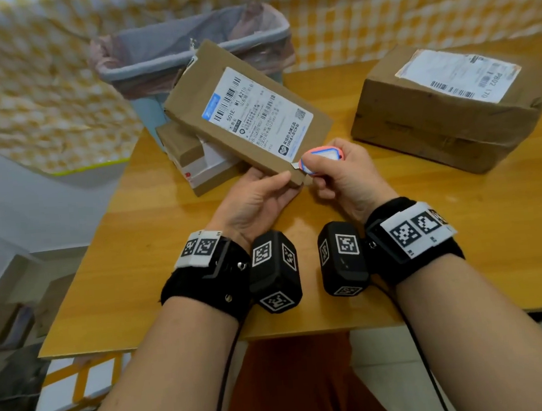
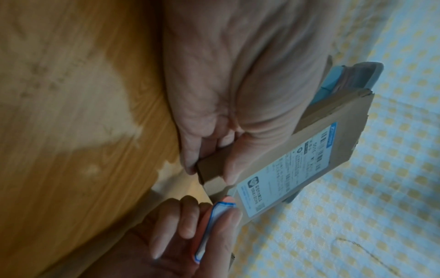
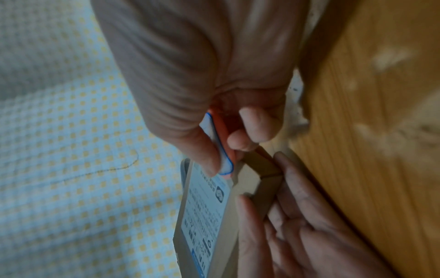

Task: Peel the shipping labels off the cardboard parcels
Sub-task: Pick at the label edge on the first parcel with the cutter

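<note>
A flat cardboard parcel (image 1: 197, 91) is held tilted above the table, its white shipping label (image 1: 257, 113) facing me. My left hand (image 1: 259, 199) grips the parcel's near corner (image 2: 212, 169), thumb on top and fingers beneath. My right hand (image 1: 337, 168) pinches a small orange, white and blue cutter (image 1: 322, 159), whose short blade (image 1: 295, 165) touches the label's near corner. The wrist views show the same cutter (image 3: 221, 148) at the label (image 3: 204, 212) edge. A large brown parcel (image 1: 443, 122) with its own label (image 1: 456, 73) sits at the right.
A bin (image 1: 188, 53) lined with a pink bag stands behind the table's far left corner. More small parcels (image 1: 196, 159) lie stacked under the held one. The wooden table (image 1: 139, 262) reaches toward me. A white box with yellow tape (image 1: 80, 382) sits on the floor, lower left.
</note>
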